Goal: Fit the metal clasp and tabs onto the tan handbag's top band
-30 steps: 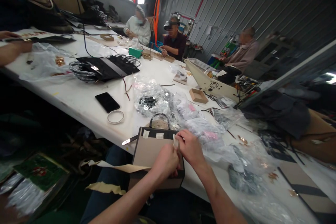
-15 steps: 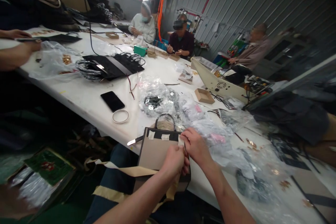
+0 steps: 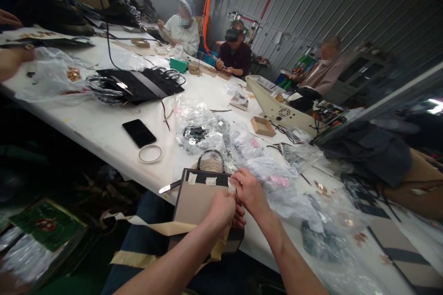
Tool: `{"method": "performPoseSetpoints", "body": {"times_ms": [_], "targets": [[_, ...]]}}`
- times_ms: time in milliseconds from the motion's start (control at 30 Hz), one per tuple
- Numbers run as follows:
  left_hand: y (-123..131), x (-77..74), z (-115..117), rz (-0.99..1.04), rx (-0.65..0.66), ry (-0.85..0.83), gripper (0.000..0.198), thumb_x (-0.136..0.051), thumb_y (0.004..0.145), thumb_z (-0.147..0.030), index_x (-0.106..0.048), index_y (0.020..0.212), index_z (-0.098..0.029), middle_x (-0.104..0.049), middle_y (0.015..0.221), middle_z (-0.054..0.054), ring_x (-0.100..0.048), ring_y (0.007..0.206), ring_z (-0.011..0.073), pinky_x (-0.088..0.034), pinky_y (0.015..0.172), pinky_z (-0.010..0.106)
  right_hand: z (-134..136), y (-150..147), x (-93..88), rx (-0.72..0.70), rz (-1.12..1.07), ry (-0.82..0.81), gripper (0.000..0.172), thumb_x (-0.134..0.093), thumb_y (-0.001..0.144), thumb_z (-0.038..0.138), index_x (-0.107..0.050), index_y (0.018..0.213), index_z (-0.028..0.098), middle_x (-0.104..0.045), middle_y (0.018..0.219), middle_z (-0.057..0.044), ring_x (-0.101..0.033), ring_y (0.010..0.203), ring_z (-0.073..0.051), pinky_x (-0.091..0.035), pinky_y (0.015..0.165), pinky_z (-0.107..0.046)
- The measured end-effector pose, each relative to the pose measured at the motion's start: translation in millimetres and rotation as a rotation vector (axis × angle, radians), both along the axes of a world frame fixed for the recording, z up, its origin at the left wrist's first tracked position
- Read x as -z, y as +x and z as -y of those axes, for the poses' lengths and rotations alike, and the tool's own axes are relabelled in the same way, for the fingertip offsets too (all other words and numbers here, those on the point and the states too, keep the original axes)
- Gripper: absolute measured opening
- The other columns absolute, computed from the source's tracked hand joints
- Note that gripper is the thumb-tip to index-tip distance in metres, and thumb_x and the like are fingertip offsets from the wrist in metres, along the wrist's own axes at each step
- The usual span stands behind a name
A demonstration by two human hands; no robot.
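A boxy handbag [image 3: 195, 200] with a taupe panel, dark edges and a black top handle [image 3: 212, 151] leans against the table edge at my lap. Short pieces of pale masking tape [image 3: 211, 180] stick along its top edge. My left hand [image 3: 223, 209] is closed at the bag's right side, and a long masking tape strip [image 3: 155, 225] trails from beneath it. My right hand [image 3: 249, 192] pinches a tape piece [image 3: 231, 185] at the bag's top right corner. The fingertips of both hands nearly meet there, partly hiding what they grip.
A metal tool [image 3: 169, 187] lies left of the bag, near a tape ring [image 3: 150, 153] and a phone [image 3: 139, 133]. Plastic bags [image 3: 277, 184] crowd the right side. A black bag [image 3: 138, 84], a cardboard box [image 3: 263, 126] and a beige machine [image 3: 284, 106] stand farther back. Several people sit around.
The view has shifted slightly, so everything sits farther left. Both hands stay at the bag's top right corner, with the left fingers moved only a little.
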State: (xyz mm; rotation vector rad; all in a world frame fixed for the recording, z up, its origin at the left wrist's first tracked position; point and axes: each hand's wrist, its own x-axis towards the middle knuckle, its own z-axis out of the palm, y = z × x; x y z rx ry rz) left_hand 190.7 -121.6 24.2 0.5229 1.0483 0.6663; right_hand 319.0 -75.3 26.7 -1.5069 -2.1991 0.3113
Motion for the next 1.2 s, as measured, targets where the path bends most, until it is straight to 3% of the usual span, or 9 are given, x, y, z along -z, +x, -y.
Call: {"method": "performPoseSetpoints", "body": {"times_ms": [100,200,367,833,1033,1200], "targets": [[1,3.2,0,0.002,-0.006,-0.015,0.038,-0.027,0.115,-0.031,-0.057,0.098,-0.017,-0.063,0.064,0.002,-0.061,0.044,0.0171,-0.054,0.047,0.029,-1,4,-0.2,0.053,-0.045,0.033,0.016,-0.062,0.104,0.019,-0.077,0.109,0.023,-0.07,0.117,-0.008,-0.068,0.091,-0.022,-0.057,0.091,-0.039],[0,4.6,0,0.005,-0.011,-0.031,0.035,-0.034,0.115,-0.035,-0.059,0.101,-0.015,-0.066,0.067,0.005,-0.065,0.047,0.0185,-0.058,0.052,0.031,3,12,0.7,0.116,-0.105,0.102,0.026,-0.068,0.103,0.022,-0.077,0.127,0.024,-0.07,0.119,-0.009,-0.067,0.084,-0.021,-0.059,0.085,-0.038],[0,3.5,0,0.005,0.001,-0.03,0.038,-0.034,0.115,-0.036,-0.06,0.099,-0.014,-0.066,0.068,0.006,-0.067,0.048,0.0194,-0.06,0.053,0.033,10,21,4.8,-0.106,-0.072,0.033,0.021,-0.065,0.108,0.024,-0.085,0.106,0.026,-0.075,0.108,-0.007,-0.073,0.097,-0.022,-0.058,0.088,-0.036],[9,-17.5,6,-0.017,-0.07,-0.081,0.029,-0.032,0.112,-0.02,-0.057,0.099,-0.015,-0.062,0.068,0.0,-0.062,0.045,0.0154,-0.056,0.049,0.029,-11,20,-12.3,-0.165,0.077,-0.148,0.021,-0.075,0.101,0.016,-0.086,0.085,0.021,-0.075,0.104,-0.005,-0.07,0.086,-0.016,-0.051,0.08,-0.031],[14,-6.3,7,-0.076,-0.044,-0.046,0.037,-0.034,0.115,-0.034,-0.054,0.087,-0.02,-0.058,0.062,-0.001,-0.058,0.042,0.016,-0.048,0.042,0.028,-7,12,-8.4,-0.127,0.17,-0.136,0.032,-0.062,0.107,0.017,-0.08,0.08,0.02,-0.073,0.102,-0.005,-0.066,0.081,-0.016,-0.048,0.075,-0.031],[29,6.5,-4,-0.168,-0.054,0.041,0.052,-0.047,0.113,-0.051,-0.052,0.07,-0.023,-0.04,0.047,-0.004,-0.043,0.036,0.0131,-0.032,0.038,0.025,-4,8,-6.1,-0.058,0.149,-0.162,0.035,-0.056,0.107,0.018,-0.069,0.075,0.021,-0.072,0.095,-0.005,-0.067,0.078,-0.018,-0.044,0.069,-0.031]]}}
